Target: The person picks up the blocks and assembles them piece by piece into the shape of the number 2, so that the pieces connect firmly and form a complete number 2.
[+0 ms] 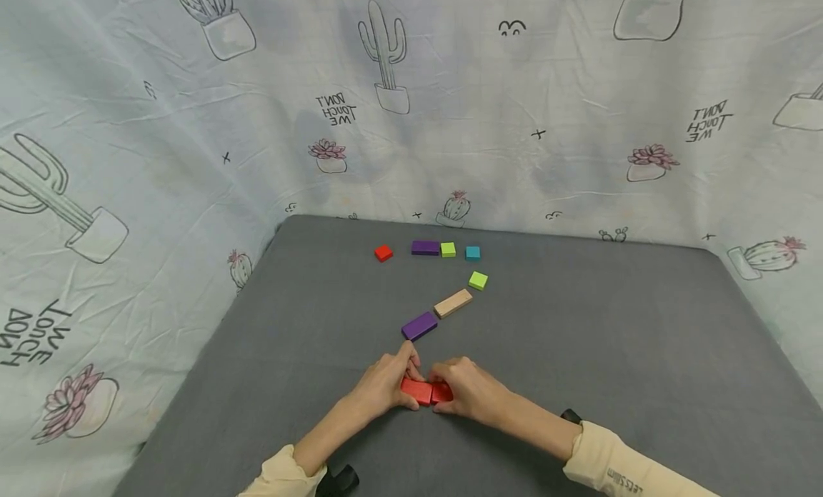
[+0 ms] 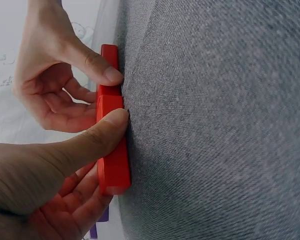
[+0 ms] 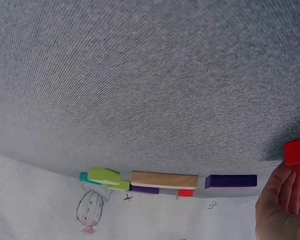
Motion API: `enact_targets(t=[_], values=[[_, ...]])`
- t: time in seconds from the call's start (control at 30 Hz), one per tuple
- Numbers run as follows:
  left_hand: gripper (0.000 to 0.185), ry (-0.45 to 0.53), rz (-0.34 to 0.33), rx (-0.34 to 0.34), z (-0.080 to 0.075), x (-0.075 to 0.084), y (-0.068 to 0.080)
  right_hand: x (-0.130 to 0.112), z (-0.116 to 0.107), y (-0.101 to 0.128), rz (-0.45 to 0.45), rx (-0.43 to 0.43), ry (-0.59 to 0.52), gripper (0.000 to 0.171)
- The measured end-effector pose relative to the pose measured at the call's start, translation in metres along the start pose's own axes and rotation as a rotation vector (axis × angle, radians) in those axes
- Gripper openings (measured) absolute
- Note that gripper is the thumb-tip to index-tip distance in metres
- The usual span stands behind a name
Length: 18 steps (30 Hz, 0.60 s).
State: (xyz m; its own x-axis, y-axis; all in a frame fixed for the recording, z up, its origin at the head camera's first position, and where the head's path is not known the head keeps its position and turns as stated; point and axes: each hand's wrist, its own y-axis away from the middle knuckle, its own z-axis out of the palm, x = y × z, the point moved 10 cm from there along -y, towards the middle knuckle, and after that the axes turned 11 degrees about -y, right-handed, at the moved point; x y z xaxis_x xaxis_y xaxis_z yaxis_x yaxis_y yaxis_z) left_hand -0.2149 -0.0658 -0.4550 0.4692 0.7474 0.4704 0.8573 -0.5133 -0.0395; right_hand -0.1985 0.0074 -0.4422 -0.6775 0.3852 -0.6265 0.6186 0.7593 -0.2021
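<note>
Two red blocks lie end to end on the grey cloth, their ends meeting. My left hand (image 1: 382,384) pinches the left red block (image 1: 416,391), the thumb on its near side and the fingers behind. From the other side, my right hand (image 1: 474,391) grips the right red block (image 1: 441,393) between thumb and fingers. Up close in the left wrist view, both thumbs press the blocks' near faces, and the left one's block (image 2: 114,172) looks the longer. One red block (image 3: 297,152) shows at the right edge of the right wrist view, with fingers against it.
Beyond the hands, a purple block (image 1: 419,325), a plain wooden block (image 1: 453,303) and a green block (image 1: 478,280) form a slanting row. Farther back lie a red cube (image 1: 383,253), a purple block (image 1: 425,248), a green cube (image 1: 448,249) and a teal cube (image 1: 472,253).
</note>
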Motion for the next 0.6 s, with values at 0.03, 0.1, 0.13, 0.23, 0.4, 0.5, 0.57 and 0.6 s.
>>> enact_targets(t=[0.03, 0.1, 0.13, 0.23, 0.4, 0.5, 0.57, 0.6], values=[[0.061, -0.001, -0.009, -0.002, 0.0003, -0.0009, 0.0000, -0.0002, 0.0004, -0.0003, 0.001, 0.002, 0.000, 0.032], [0.060, -0.008, -0.017, -0.005, 0.0010, -0.0018, 0.0001, -0.0005, 0.0017, -0.0008, 0.000, 0.007, 0.001, 0.032], [0.060, -0.009, -0.018, -0.005, 0.0012, -0.0020, 0.0000, -0.0008, 0.0024, -0.0010, -0.004, 0.010, 0.002, 0.033], [0.059, -0.013, -0.023, -0.010, 0.0019, -0.0019, -0.0002, -0.0010, 0.0050, -0.0014, -0.012, 0.013, -0.006, 0.033], [0.059, -0.011, -0.007, -0.016, 0.0034, -0.0005, -0.0006, -0.0005, 0.0066, -0.0022, -0.011, 0.012, -0.010, 0.031], [0.060, -0.013, 0.000, -0.010, 0.0027, -0.0004, -0.0006, -0.0004, 0.0068, -0.0042, -0.011, 0.010, -0.017, 0.029], [0.060, -0.012, 0.009, -0.006, 0.0025, -0.0004, -0.0005, -0.0005, 0.0071, -0.0056, -0.010, 0.009, -0.025, 0.029], [0.060, -0.009, 0.015, -0.005, 0.0022, -0.0002, -0.0005, -0.0004, 0.0072, -0.0061, -0.009, 0.008, -0.027, 0.029]])
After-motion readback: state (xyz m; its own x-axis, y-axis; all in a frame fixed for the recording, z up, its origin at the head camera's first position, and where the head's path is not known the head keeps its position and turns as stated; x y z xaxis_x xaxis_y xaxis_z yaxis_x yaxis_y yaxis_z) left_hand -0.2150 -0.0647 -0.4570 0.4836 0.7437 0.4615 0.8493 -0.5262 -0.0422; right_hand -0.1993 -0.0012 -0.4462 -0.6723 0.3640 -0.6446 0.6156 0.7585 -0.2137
